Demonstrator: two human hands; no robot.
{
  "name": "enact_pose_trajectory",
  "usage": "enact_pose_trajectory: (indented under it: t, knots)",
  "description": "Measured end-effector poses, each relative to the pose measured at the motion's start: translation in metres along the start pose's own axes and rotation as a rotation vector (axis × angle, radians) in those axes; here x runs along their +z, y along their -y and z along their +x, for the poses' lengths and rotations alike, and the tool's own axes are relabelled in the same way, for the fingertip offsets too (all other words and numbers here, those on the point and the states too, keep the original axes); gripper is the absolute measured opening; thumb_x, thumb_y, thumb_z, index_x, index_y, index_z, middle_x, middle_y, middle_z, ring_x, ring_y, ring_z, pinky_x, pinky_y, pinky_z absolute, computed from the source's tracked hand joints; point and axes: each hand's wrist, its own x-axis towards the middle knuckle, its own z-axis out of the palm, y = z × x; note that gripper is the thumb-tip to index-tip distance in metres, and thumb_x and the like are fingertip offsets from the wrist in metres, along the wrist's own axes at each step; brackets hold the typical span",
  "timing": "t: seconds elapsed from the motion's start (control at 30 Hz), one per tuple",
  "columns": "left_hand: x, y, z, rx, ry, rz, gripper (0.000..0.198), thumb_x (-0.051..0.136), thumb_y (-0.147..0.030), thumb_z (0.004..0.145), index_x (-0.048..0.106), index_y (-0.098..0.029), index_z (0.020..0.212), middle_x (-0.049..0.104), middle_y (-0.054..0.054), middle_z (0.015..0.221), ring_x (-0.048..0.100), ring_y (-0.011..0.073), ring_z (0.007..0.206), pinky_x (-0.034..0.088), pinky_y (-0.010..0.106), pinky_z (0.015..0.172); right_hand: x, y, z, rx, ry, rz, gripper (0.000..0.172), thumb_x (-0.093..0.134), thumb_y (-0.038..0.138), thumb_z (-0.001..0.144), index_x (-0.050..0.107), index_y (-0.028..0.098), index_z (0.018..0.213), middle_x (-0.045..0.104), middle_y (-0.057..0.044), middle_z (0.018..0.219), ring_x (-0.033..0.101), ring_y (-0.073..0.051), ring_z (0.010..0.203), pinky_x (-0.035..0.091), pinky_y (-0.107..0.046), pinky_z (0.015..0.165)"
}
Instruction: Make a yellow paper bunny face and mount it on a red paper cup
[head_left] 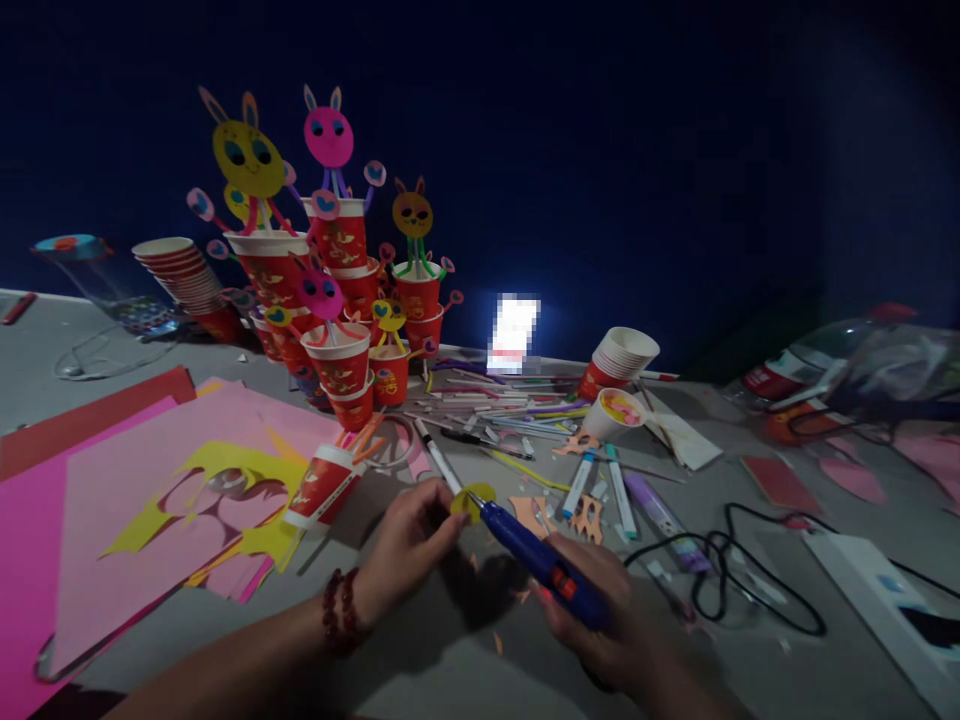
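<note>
My left hand (416, 530), with a dark red bead bracelet on its wrist, pinches a small yellow paper disc (484, 492) between thumb and fingers. Wrapped round a blue hot glue gun (525, 545) with a red switch is my right hand (592, 610). The gun's thin tip points left and meets or overlaps the disc; whether it touches, I cannot tell. Just beyond the disc lies a white marker (440, 455). Orange paper cut-outs (589, 520) and a blue-capped marker (579, 485) lie near the gun.
Red paper cups (337, 360) with paper bunny faces stand stacked at back left. Pink sheets (150, 500) and yellow scraps (199, 470) cover the left side. A tipped cup (322, 485) holds orange strips. A black cord (724, 560) loops at right, near a bottle (795, 365).
</note>
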Motion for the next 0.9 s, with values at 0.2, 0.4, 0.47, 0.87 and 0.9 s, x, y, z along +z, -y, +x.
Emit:
enact_pose_trajectory:
  t: [0.2,0.4,0.47,0.87,0.9]
  knots:
    - [-0.0003,-0.0030,0.0010,0.008,-0.001,0.059,0.021,0.060,-0.032,0.087,0.050,-0.019,0.074,0.052,-0.001,0.068,0.047,0.0134,0.063,0.039,0.023,0.058,-0.0004,0.0002,0.0001,0.010,0.009,-0.010,0.032,0.040,0.043,0.095,0.060,0.022,0.082,0.064,-0.003,0.064,0.062,-0.019,0.055,0.048,-0.027,0.053]
    - [-0.0001,-0.0024,0.0007,0.018,-0.003,0.077,0.021,0.060,-0.033,0.087,0.051,-0.019,0.074,0.052,-0.001,0.069,0.047,0.0135,0.063,0.038,0.022,0.059,-0.0005,0.0021,0.0010,0.038,0.053,0.023,0.027,0.043,0.042,0.092,0.056,0.025,0.076,0.062,-0.002,0.060,0.061,-0.020,0.053,0.045,-0.029,0.051]
    - [-0.0002,-0.0019,0.0006,0.018,-0.001,0.081,0.021,0.060,-0.033,0.087,0.050,-0.019,0.074,0.052,-0.001,0.068,0.047,0.0133,0.063,0.038,0.022,0.058,-0.0002,0.0014,0.0006,0.035,0.030,0.002,0.025,0.043,0.041,0.092,0.056,0.024,0.078,0.063,-0.002,0.061,0.062,-0.020,0.055,0.046,-0.029,0.052]
    - [0.0007,-0.0029,0.0001,0.024,-0.006,0.077,0.019,0.059,-0.031,0.087,0.052,-0.019,0.074,0.055,0.000,0.069,0.049,0.0141,0.064,0.040,0.023,0.059,0.0011,-0.0018,-0.0017,0.036,0.076,-0.007,0.034,0.037,0.046,0.095,0.056,0.023,0.077,0.063,-0.002,0.063,0.061,-0.019,0.056,0.045,-0.028,0.053]
    - [0.0008,-0.0026,0.0001,0.021,-0.005,0.076,0.020,0.059,-0.031,0.087,0.052,-0.019,0.074,0.055,0.000,0.069,0.049,0.0141,0.064,0.040,0.023,0.059,0.0010,-0.0017,-0.0014,0.039,0.080,-0.001,0.035,0.037,0.046,0.095,0.055,0.023,0.076,0.062,-0.002,0.062,0.060,-0.018,0.055,0.044,-0.028,0.052]
